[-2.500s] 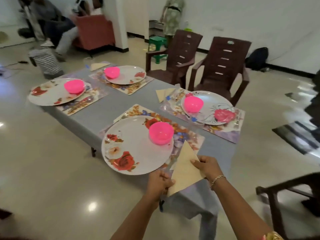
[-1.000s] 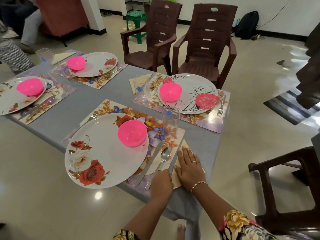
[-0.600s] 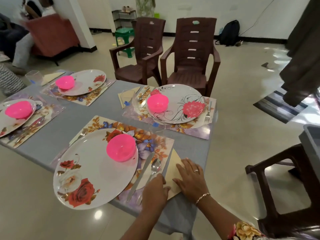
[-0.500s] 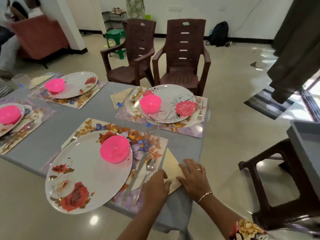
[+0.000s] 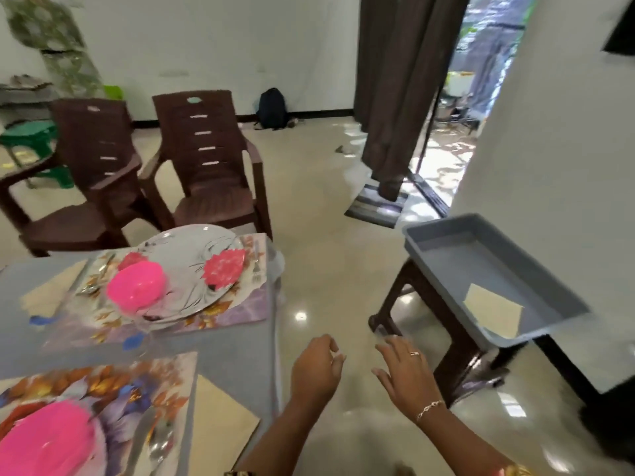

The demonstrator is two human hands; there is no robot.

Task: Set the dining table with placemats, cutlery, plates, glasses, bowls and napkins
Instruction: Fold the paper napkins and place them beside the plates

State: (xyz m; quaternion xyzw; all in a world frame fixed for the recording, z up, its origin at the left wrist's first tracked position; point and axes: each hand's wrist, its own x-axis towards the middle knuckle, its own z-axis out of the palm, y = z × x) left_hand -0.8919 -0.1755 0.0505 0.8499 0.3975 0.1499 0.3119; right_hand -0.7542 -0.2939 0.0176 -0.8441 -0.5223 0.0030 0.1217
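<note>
**mat_fan:** Left to right, then. The near pink bowl [image 5: 44,438] sits over the floral placemat [image 5: 103,386]. The cutlery [image 5: 151,441] beside it is badly blurred; it might be a knife and spoon, hard to say. The beige napkin [image 5: 223,417] lies flat just beside that mat, close to the edge of the table [image 5: 237,352]. Anything there look risky?

**forkleft:** That napkin, for one. The person's left forearm passes just beside its outer corner, so an elbow or sleeve could drag it off the edge. Both hands are out past the table, over the floor. The left hand [image 5: 316,369] has loosely curled fingers and nothing in it. The right hand [image 5: 405,376] has its fingers spread and is bare too.

**mat_fan:** Heading for the grey tub [image 5: 481,266], probably?

**forkleft:** Looks that way. One spare napkin [image 5: 493,310] lies flat on the tub's floor, toward the near end. The tub rests on a brown stool [image 5: 412,304] and seems to overhang it on the near side. Leaning on that rim or scraping at the napkin one-handed could tip or slide the whole tub. A thin napkin lying flat on smooth plastic is also fiddly to pinch, so it may come up creased.
</note>
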